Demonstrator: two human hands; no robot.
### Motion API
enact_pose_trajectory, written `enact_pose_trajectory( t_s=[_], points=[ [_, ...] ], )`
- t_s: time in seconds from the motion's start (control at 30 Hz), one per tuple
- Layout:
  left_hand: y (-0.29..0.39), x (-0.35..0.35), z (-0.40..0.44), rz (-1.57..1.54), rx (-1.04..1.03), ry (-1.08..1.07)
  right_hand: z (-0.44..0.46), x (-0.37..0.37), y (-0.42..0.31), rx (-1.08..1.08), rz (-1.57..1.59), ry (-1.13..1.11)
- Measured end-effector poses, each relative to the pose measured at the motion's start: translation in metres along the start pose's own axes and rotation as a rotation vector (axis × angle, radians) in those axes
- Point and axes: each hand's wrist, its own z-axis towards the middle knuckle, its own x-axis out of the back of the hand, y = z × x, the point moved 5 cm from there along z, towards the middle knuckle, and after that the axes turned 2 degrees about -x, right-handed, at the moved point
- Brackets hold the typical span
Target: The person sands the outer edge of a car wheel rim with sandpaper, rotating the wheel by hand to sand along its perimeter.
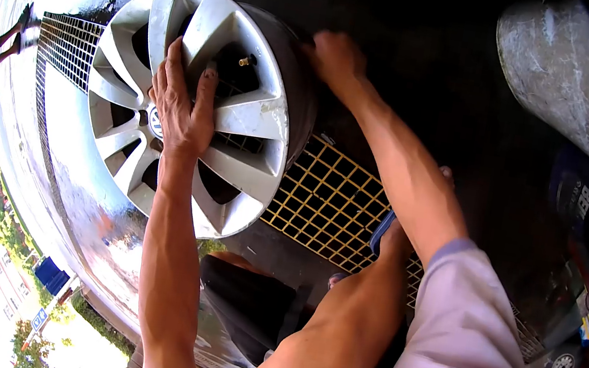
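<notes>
A silver multi-spoke wheel rim (255,113) without a tyre stands upright, its spoked face turned toward the left. My left hand (183,106) lies on the spokes near the centre cap, fingers and thumb apart. Between two spokes a brass-coloured valve stem (248,60) shows. Just behind the rim's right edge is my right hand (335,57), with curled fingers; their tips are in shadow, and what they hold, if anything, is hidden.
Yellow floor grating (330,201) runs beneath the rim toward my legs and blue footwear (382,231). A worn, pale curved panel (565,80) is at upper right. Another person's legs (2,53) show at far left. A small wheel (562,367) is at lower right.
</notes>
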Motion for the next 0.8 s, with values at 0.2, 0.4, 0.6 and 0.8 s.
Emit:
enact_pose_trajectory(
  t_s=[0.2, 0.4, 0.6, 0.8],
  points=[
    [-0.003, -0.001, -0.002, 0.022, -0.015, 0.020, -0.040, -0.010, 0.004, -0.226, 0.124, 0.058],
    [-0.001, -0.002, -0.002, 0.050, -0.001, 0.008, -0.046, -0.012, 0.014, -0.170, 0.119, 0.063],
    [-0.002, -0.003, -0.003, 0.056, 0.015, 0.012, -0.062, -0.008, 0.011, -0.293, 0.197, 0.022],
    [-0.002, -0.002, -0.002, 0.063, 0.013, 0.037, -0.050, -0.015, 0.020, -0.205, 0.150, 0.072]
  ],
)
